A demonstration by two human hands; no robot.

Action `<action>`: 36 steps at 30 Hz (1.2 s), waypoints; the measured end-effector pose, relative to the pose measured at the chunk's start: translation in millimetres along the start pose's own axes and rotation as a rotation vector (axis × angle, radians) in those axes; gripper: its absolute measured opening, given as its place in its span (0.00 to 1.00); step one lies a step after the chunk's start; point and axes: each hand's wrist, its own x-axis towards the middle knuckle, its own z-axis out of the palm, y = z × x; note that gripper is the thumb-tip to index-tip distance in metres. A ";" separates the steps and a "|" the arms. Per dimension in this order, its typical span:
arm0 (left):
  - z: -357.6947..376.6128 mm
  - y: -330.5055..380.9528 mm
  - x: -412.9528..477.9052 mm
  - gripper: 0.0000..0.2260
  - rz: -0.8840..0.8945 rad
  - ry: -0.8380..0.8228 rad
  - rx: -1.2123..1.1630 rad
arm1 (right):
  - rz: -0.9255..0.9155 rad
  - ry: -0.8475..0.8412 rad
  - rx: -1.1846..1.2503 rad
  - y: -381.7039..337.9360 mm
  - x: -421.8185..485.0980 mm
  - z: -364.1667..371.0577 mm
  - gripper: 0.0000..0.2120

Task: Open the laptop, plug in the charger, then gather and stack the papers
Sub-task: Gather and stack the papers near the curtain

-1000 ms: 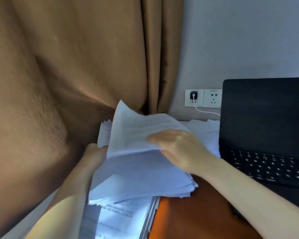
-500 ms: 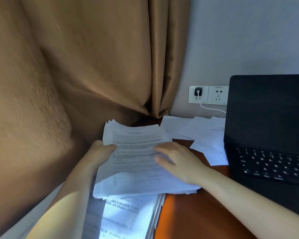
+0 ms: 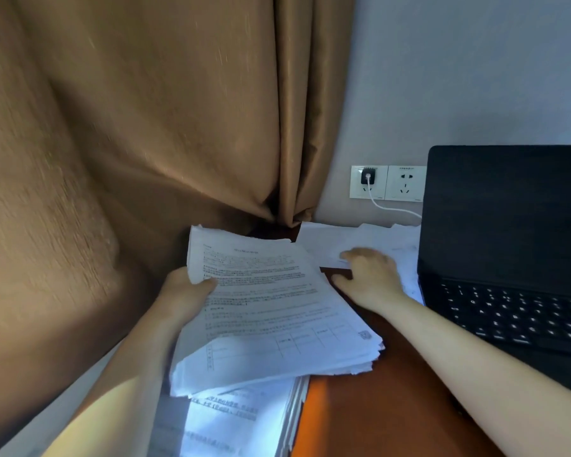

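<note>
Papers, white printed sheets gathered into a thick stack (image 3: 277,311), sit well left of the open black laptop (image 3: 508,232), gripped at their far-left edge by the left hand (image 3: 187,291). Half a second ago the right hand (image 3: 370,275) lay flat on that stack. Now it has crossed to the loose white sheets (image 3: 353,237) just beside the laptop's left edge, fingers spread and nothing pinched, though it is blurred. I'd judge the last sheet is settled and the next pickup is starting. By count: one laptop, one black charger plug (image 3: 367,177) in the farther of two white wall sockets left of its screen, one held stack, one pile (image 3: 238,420) beneath, and roughly three loose sheets, overlapping.
</note>
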 end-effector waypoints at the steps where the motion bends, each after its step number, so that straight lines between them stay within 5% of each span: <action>1: 0.0 -0.1 0.5 0.11 0.045 0.013 0.009 | 0.063 -0.008 -0.144 8.5 9.6 0.5 0.25; 3: 0.3 1.3 0.9 0.11 0.126 0.041 0.019 | 0.185 -0.097 -0.288 22.1 21.6 1.4 0.28; 6: 2.6 3.1 6.4 0.11 0.199 0.076 -0.001 | 0.282 -0.117 -0.157 34.0 33.5 6.5 0.21; 9: 6.4 1.3 10.0 0.11 0.207 0.072 -0.025 | 0.237 -0.122 -0.182 37.0 45.2 -2.5 0.14; 16: 12.5 -1.5 14.9 0.09 0.169 0.088 -0.116 | 0.128 -0.315 -0.266 33.7 64.8 -21.0 0.23; 24: 16.3 -4.2 13.6 0.08 0.124 0.088 -0.147 | 0.165 -0.112 -0.423 37.2 67.4 2.3 0.16; 29: 18.5 -3.8 14.2 0.06 0.098 0.095 -0.168 | 0.215 0.141 -0.254 50.1 56.9 1.3 0.09; 31: 17.7 -3.7 14.1 0.06 0.080 0.096 -0.155 | 0.097 0.291 -0.234 44.5 50.6 1.3 0.08; 36: 10.5 3.2 9.9 0.05 -0.007 -0.008 -0.115 | -0.293 0.549 -0.136 2.2 14.9 -15.0 0.23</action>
